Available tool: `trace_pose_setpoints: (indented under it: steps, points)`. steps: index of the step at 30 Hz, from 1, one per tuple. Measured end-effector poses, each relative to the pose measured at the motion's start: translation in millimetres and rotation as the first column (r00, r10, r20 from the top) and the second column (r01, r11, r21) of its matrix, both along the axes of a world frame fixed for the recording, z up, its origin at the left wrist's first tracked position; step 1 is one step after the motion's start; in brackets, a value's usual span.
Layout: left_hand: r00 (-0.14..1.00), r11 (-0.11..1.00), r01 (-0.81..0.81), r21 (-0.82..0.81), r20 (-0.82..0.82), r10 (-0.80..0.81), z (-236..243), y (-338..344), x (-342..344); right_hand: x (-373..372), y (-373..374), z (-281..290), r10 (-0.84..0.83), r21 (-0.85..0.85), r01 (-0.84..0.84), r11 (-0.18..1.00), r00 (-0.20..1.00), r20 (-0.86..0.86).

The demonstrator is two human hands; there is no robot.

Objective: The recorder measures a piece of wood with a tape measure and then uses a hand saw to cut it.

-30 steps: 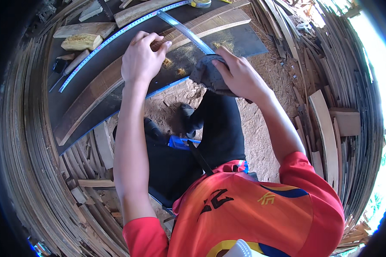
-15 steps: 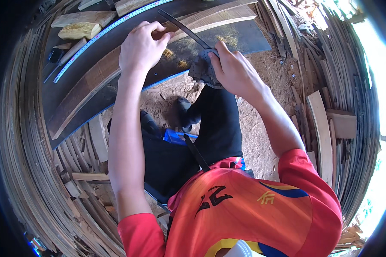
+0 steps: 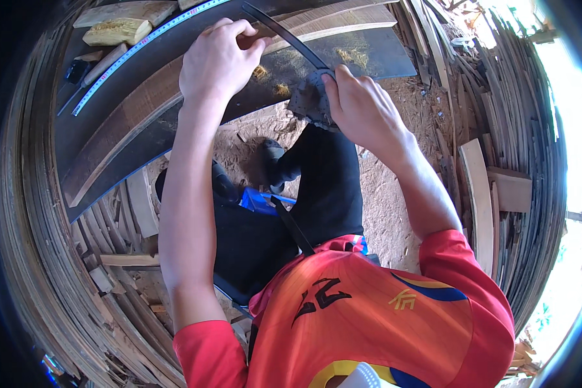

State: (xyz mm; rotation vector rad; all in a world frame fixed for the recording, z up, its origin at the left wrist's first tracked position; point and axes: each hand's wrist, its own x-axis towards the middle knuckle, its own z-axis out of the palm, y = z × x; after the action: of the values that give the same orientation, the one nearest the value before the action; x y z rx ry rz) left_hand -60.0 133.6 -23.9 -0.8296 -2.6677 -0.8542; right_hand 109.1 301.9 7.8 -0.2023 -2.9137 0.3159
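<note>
My right hand [image 3: 368, 107] is closed around the lower end of a long, thin, dark strip [image 3: 284, 32], whose kind I cannot make out. The strip slants up and left over the bench. Below those fingers hangs a dark grey, rough-edged piece [image 3: 309, 98]. My left hand [image 3: 216, 63] is raised left of the strip, its fingers curled and its thumb close to the index finger. Whatever it may hold is hidden. Behind the hands, a long curved wooden board [image 3: 126, 123] lies on the dark bench [image 3: 378, 55].
A white measuring tape [image 3: 132, 52] lies extended along the bench, near wood offcuts [image 3: 118, 31]. Small piles of sawdust [image 3: 281, 89] dot the bench. Stacked timber strips [image 3: 517, 84] stand at the right, and more wood [image 3: 39, 194] lines the left. My legs [image 3: 330, 174] are below the bench edge.
The view has shifted slightly, so the bench and tape sit a little further left. Both hands keep much the same pose, and the strip stays in my right hand.
</note>
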Motion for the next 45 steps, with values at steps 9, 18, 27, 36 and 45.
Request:
trace_pose_setpoints:
  steps: [9,18,27,36,45]
  points:
    - [0.993,1.0,0.019,0.002,-0.12,-0.019,2,-2,7,-9,-16,-12,-0.038,0.05,0.037,0.998,0.999,0.021]
    - [0.991,0.998,0.019,0.052,-0.137,-0.012,25,-2,23,-15,-16,-20,0.008,0.048,-0.006,0.999,0.999,-0.043]
    - [0.999,0.999,0.04,0.031,-0.036,-0.039,18,2,8,-12,-15,-13,0.021,0.039,-0.021,0.999,1.0,0.003]
    - [0.976,0.995,0.104,0.003,-0.193,-0.101,15,0,9,-35,-15,-24,0.047,0.038,-0.042,0.998,0.991,-0.129]
    - [0.987,0.99,0.141,0.022,-0.084,-0.138,30,-1,20,-27,-6,-21,0.091,0.046,-0.086,0.995,0.989,-0.118]
